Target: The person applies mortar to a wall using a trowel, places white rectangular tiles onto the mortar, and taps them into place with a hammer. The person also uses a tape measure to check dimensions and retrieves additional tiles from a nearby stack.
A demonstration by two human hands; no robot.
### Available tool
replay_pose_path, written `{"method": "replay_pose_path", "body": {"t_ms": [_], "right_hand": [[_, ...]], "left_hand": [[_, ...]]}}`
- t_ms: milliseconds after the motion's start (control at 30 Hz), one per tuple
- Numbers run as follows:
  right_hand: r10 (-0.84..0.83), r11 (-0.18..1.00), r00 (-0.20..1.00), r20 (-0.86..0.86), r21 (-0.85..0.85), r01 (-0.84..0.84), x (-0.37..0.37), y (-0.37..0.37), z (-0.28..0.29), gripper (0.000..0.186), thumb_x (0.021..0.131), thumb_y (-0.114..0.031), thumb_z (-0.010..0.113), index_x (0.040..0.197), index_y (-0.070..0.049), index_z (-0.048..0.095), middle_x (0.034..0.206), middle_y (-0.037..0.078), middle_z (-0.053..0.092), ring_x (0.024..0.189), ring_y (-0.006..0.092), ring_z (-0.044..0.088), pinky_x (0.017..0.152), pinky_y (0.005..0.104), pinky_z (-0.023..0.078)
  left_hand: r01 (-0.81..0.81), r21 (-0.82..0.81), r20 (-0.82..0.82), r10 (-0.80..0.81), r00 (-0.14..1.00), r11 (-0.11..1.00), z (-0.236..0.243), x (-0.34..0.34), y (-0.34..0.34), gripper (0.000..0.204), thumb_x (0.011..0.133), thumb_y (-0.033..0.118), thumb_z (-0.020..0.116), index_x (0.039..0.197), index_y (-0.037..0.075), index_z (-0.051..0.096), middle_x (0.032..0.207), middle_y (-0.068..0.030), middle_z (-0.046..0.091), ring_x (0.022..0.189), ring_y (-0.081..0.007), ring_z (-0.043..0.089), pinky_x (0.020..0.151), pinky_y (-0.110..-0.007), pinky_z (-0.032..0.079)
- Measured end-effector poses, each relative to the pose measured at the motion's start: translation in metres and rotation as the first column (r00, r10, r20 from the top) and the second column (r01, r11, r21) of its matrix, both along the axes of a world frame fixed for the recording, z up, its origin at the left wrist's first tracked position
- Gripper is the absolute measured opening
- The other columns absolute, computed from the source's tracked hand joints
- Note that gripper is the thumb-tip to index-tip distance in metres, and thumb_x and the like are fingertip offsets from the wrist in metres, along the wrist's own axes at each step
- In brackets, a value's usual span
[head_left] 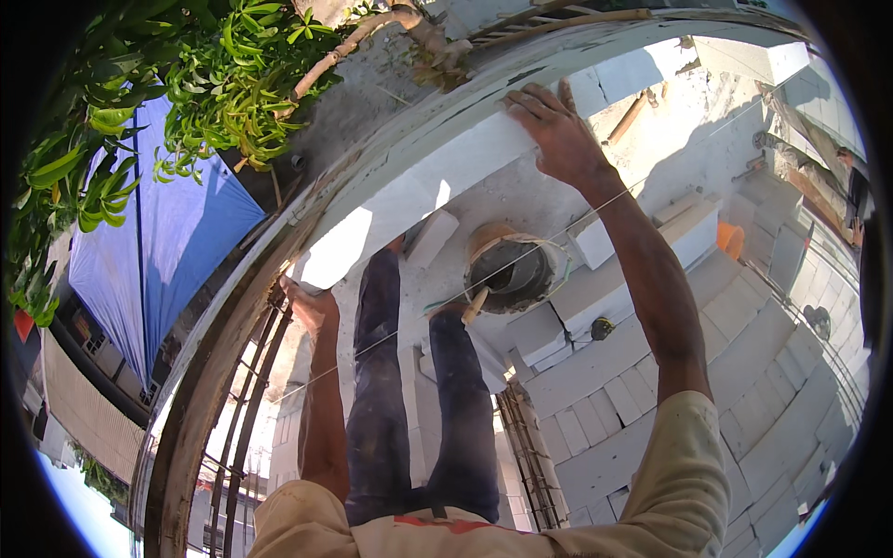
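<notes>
With both arms stretched forward, the person spans a long white block (pixel 448 172) atop the wall: left hand (pixel 314 309) at its near end, right hand (pixel 558 139) toward its far end. Right hand: unclenched, fingers spread over the upper edge; pressure cannot be read. Left hand: fingers bent in at the block's end, contact side hidden, so cannot tell whether it grasps or merely steadies.

Handling estimate: rigid, dry and chalky, probably aerated masonry; awkward by length more than heavy. Corners likely to chip, and dust may make the faces slippery. Best hold: one palm at each end, low on the sides, clear of the thin edges.

Surroundings: between the hands and nearer the body, a smaller white block (pixel 433 239); below the right hand, a bucket (pixel 491 236) of grey mix with a wooden handle (pixel 476 305) leaning out. A taut string (pixel 569 226) passes by the right forearm.
</notes>
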State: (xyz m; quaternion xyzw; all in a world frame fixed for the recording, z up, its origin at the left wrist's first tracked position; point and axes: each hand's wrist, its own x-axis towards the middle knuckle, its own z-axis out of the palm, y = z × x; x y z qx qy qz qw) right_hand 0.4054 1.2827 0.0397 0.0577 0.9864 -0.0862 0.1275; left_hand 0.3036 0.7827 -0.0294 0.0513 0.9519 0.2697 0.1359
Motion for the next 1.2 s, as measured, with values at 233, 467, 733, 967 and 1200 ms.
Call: {"method": "replay_pose_path", "body": {"t_ms": [233,467,733,967,1200], "right_hand": [[-0.012,1.0,1.0,0.02,0.029,0.011,0.003,0.003,-0.003,0.07,0.077,0.001,0.076,0.144,-0.014,0.058,0.159,0.004,0.049,0.152,0.0279,0.039,0.128,0.0671,0.023],[-0.473,0.859,0.876,-0.094,-0.268,0.436,0.063,-0.116,0.066,0.083,0.082,-0.002,0.076,0.158,-0.012,0.043,0.162,0.014,0.043,0.152,0.0348,0.038,0.123,0.0571,0.034],[-0.479,0.136,0.462,0.746,-0.458,0.879,0.312,-0.403,0.07,0.082,0.092,-0.034,0.08,0.154,0.006,0.045,0.141,0.028,0.065,0.128,0.0411,0.065,0.106,0.0453,0.052],[-0.396,-0.33,0.212,0.894,-0.354,0.875,0.394,-0.484,0.161,0.078,0.096,-0.051,0.068,0.152,0.0,0.051,0.142,0.029,0.063,0.125,0.0409,0.066,0.102,0.0453,0.053],[-0.587,0.23,0.561,0.583,-0.545,0.806,0.494,-0.44,0.117,0.055,0.093,-0.019,0.072,0.141,0.004,0.06,0.116,0.022,0.075,0.091,0.027,0.078,0.069,0.035,0.057]], "left_hand": [[-0.073,0.082,0.079,0.067,0.995,0.994,0.002,-0.002,0.018,0.071,0.079,0.011,0.085,0.138,-0.015,0.053,0.131,-0.0326,0.064,0.123,-0.0466,0.064,0.104,-0.047,0.051],[-0.308,0.209,0.401,0.206,0.893,0.928,0.027,0.047,-0.014,0.089,0.081,0.002,0.084,0.154,-0.008,0.034,0.137,-0.027,0.063,0.129,-0.037,0.065,0.101,-0.041,0.056],[0.405,-0.064,0.68,-0.257,0.687,0.912,0.125,0.118,-0.087,0.059,0.1,0.03,0.068,0.145,-0.005,0.055,0.147,-0.0304,0.059,0.142,-0.0401,0.055,0.118,-0.046,0.044],[0.548,0.033,0.755,-0.38,0.534,0.836,0.215,0.127,-0.137,0.069,0.1,0.035,0.055,0.153,-0.008,0.045,0.15,-0.0325,0.055,0.14,-0.0428,0.055,0.12,-0.044,0.04],[0.653,0.023,0.711,-0.471,0.521,0.757,0.234,0.12,-0.149,0.057,0.099,0.03,0.047,0.146,-0.002,0.058,0.144,-0.0253,0.063,0.132,-0.0375,0.062,0.112,-0.047,0.046]]}}
